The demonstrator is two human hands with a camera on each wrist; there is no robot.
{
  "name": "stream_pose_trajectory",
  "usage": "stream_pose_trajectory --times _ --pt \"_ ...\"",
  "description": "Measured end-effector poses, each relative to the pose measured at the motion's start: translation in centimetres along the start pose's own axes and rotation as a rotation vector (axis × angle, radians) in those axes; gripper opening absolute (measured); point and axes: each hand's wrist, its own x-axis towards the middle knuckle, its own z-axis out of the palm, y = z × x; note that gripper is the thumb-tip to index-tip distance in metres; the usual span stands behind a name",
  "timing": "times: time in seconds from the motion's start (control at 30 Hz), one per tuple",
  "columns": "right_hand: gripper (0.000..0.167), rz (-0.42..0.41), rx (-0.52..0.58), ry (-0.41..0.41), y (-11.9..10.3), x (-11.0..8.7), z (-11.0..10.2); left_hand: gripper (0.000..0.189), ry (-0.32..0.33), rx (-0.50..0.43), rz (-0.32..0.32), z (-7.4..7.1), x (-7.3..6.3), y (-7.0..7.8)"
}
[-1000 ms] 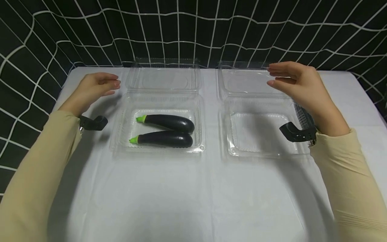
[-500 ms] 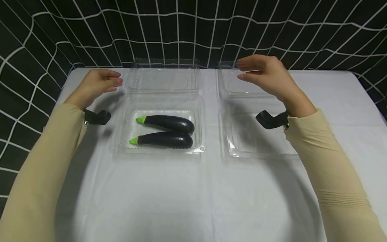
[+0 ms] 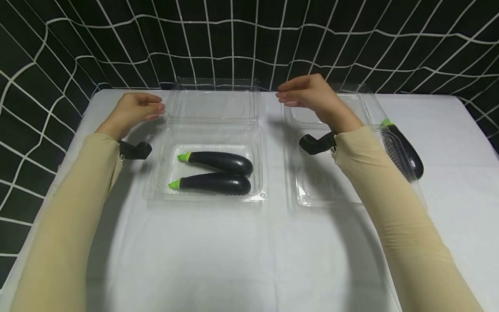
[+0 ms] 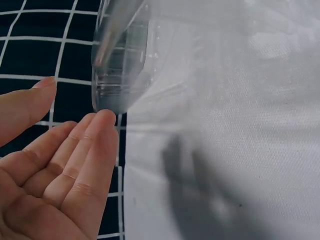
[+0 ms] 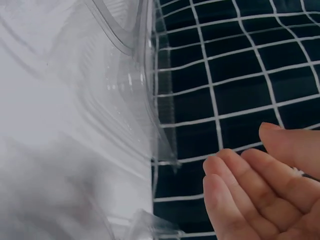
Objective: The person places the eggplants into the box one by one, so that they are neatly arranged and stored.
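Note:
Two dark eggplants with green stems, an upper eggplant [image 3: 222, 163] and a lower eggplant [image 3: 214, 183], lie side by side in the left clear plastic container [image 3: 206, 197], whose lid [image 3: 214, 106] is folded back. My left hand [image 3: 134, 112] hovers beside that lid's left edge, fingers relaxed, holding nothing. Over the raised lid of the right clear container [image 3: 331, 203] my right hand [image 3: 308, 97] is held in the air with fingers extended and nothing in them; its sleeve covers part of this container. A third eggplant [image 3: 407, 151] lies along the right container's right side, partly seen through the plastic.
White cloth covers the table [image 3: 195, 260]. Behind and to the left hangs a dark cloth [image 3: 265, 41] with a white grid. Black wrist cameras, a left one [image 3: 135, 151] and a right one [image 3: 317, 144], jut inward from the sleeves.
My right hand has moved left across the right container's lid, uncovering the third eggplant at the right. My left hand has shifted slightly right. The eggplants in the container lie as before.

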Motion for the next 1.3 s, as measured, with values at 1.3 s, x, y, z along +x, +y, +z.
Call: stream_pose_trajectory --times 1.3 --pt "0.034 0.206 0.112 0.055 1.7 2.8 3.2 0.021 -0.023 -0.171 -0.07 0.3 0.8 -0.4"
